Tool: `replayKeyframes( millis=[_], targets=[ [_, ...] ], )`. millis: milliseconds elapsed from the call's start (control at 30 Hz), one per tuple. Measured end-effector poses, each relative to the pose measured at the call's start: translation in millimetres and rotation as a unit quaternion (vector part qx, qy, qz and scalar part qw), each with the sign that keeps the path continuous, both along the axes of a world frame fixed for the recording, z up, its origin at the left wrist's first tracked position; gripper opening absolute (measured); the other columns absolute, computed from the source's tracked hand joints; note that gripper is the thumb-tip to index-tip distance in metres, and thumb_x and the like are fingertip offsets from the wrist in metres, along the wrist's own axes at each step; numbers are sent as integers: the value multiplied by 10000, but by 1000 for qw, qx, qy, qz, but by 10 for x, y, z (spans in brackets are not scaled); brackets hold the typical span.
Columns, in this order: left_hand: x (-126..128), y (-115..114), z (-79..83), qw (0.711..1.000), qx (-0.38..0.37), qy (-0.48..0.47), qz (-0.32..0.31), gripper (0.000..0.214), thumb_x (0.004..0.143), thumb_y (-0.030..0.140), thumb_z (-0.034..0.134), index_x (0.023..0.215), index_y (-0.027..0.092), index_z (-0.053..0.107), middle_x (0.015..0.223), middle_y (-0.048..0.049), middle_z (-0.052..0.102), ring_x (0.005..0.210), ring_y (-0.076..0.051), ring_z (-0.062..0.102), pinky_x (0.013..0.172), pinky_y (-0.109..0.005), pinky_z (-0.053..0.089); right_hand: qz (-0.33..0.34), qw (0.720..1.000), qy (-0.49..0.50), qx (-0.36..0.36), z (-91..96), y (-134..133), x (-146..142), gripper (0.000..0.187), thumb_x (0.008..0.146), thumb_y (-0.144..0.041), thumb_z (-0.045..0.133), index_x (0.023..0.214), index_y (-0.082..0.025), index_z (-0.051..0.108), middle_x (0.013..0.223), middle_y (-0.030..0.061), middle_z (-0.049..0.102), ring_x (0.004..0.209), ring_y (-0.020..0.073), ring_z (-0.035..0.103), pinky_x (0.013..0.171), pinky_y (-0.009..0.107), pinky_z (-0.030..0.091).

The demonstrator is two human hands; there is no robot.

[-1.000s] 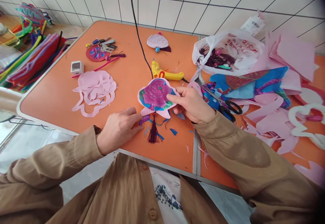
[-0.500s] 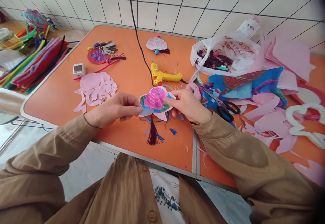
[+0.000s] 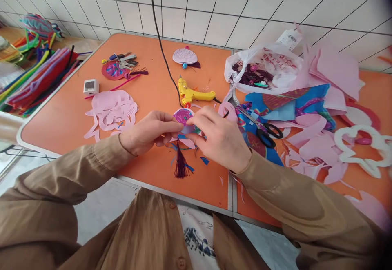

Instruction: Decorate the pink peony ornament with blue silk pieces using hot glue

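Between my two hands is a flower-patterned fabric piece (image 3: pixel 183 116) in pink, blue and green with a pale edge. My left hand (image 3: pixel 152 129) pinches its left side between thumb and fingers. My right hand (image 3: pixel 219 137) is closed at its right and lower edge, covering much of it. A dark purple tassel (image 3: pixel 181 164) lies on the orange table below it. Just beyond my hands rests a yellow glue gun (image 3: pixel 196 94), its nozzle pointing away. Small blue scraps (image 3: pixel 204 161) lie near the tassel.
Pink felt cutouts (image 3: pixel 113 109) and a white cube-shaped device (image 3: pixel 91 87) lie left. Keys (image 3: pixel 126 63) rest by a round red ornament (image 3: pixel 112 71). A pale oval ornament (image 3: pixel 184 56) is behind. Right are scissors (image 3: pixel 266 133), a plastic bag (image 3: pixel 290 68), blue fabric (image 3: pixel 284 102) and pipe cleaners (image 3: pixel 45 78) far left.
My right hand has moved left and over the flower piece, its fingers now bent over the lower edge. The view has shifted slightly.
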State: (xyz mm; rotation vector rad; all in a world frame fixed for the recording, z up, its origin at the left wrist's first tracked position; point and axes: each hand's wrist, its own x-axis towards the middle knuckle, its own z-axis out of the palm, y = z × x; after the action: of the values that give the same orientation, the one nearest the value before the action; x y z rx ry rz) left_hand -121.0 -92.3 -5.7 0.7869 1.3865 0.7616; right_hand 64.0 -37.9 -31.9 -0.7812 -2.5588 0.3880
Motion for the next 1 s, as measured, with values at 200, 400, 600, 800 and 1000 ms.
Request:
replayKeyframes(
  millis=[200, 400, 600, 800, 1000],
  targets=[
    [40, 20, -51, 998, 62, -26, 21, 410, 892, 480, 598, 704, 127, 689, 589, -25, 553, 446, -76, 456, 374, -198, 296, -14, 944, 123, -307, -10, 116, -22, 140, 853, -249, 629, 725, -199, 660, 658, 0, 626, 595, 141, 575, 565, 282, 433],
    [50, 68, -87, 993, 118, -7, 16, 254, 839, 335, 690, 691, 132, 657, 489, 17, 504, 409, -68, 431, 368, -186, 316, -16, 809, 161, -566, 24, 154, -39, 312, 723, -423, 758, 603, -182, 601, 423, -38, 524, 399, 72, 408, 406, 225, 282],
    [98, 134, -125, 992, 118, -33, 14, 190, 766, 173, 708, 609, 132, 609, 454, 19, 549, 345, -50, 422, 335, -167, 300, -17, 745, 149, -651, 79, 156, -43, 339, 641, -449, 825, 639, -172, 630, 457, -25, 567, 390, 69, 449, 362, 207, 231],
    [69, 147, -160, 994, 96, -49, 19, 237, 789, 137, 653, 560, 144, 593, 400, 25, 480, 308, -61, 389, 306, -184, 265, -51, 765, 179, -616, 72, 165, -49, 285, 626, -360, 817, 622, -175, 600, 517, -32, 607, 367, 46, 456, 352, 197, 225],
    [56, 147, -176, 996, 77, -41, 23, 245, 776, 184, 683, 554, 142, 587, 421, 24, 482, 330, -55, 396, 323, -184, 266, -56, 795, 160, -582, -8, 188, -46, 215, 636, -306, 769, 637, -155, 615, 526, -12, 624, 364, 46, 437, 357, 199, 251]
  ],
)
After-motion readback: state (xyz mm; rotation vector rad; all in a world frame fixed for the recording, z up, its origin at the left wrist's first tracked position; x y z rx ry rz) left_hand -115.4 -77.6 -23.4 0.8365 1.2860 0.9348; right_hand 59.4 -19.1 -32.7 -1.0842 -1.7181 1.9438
